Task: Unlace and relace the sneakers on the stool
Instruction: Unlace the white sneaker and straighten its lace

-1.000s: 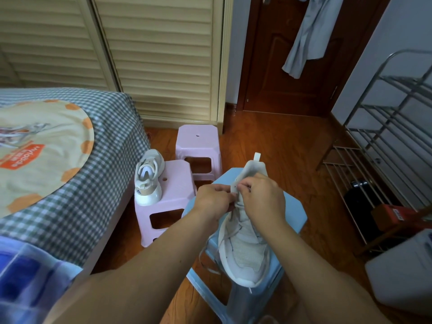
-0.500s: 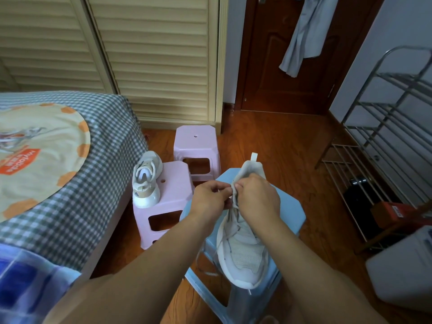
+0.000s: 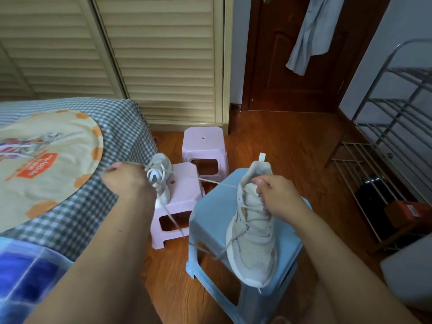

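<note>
Left hand [image 3: 127, 180] grip pinches lace [image 3: 205, 181], taut leftward from sneaker [image 3: 253, 220] collar; right hand [image 3: 278, 197], nearer, grips the tongue.

Both forearms bare from elbow to wrist, no sleeves in view. Left hand [image 3: 126, 177] without rings or watch. Right hand [image 3: 279, 195] carries a small dark metallic item at one finger, probably a ring.
</note>
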The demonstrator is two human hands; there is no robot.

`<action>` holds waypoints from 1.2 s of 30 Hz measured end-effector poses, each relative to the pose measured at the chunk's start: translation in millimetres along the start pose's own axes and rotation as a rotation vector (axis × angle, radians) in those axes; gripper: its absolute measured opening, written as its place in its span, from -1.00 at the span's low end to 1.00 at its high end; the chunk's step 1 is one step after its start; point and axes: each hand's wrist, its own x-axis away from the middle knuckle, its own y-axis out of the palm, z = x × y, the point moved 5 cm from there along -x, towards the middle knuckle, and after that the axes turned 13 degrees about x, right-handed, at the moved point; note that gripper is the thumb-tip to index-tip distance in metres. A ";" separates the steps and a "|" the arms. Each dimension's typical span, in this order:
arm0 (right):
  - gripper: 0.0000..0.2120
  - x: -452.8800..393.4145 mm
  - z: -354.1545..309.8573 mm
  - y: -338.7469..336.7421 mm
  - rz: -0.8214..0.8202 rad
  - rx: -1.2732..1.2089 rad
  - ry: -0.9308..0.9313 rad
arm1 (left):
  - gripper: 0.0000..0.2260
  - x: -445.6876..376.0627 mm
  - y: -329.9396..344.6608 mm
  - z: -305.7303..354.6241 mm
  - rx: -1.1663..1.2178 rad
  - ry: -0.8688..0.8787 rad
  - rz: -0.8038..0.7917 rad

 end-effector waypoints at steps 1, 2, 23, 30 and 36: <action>-0.72 0.5 1.4 -0.3 0.008 -0.046 -0.005 | -0.84 13.0 -5.9 10.3 -0.035 0.050 0.043; -0.71 0.4 2.6 -0.9 0.024 -0.058 -0.020 | -0.74 20.8 -4.3 12.4 -0.042 0.037 0.038; -0.74 15.4 12.3 -13.8 0.200 0.107 -0.090 | -0.87 148.1 59.7 -70.4 -1.355 0.495 -0.772; -0.73 28.6 6.9 -37.8 0.343 -0.012 -0.055 | -0.78 174.4 45.1 -30.9 -1.348 0.508 -0.785; -0.75 106.3 -52.6 -12.7 -0.268 -0.622 -0.143 | -0.72 267.8 25.2 -4.0 -0.401 0.026 -1.077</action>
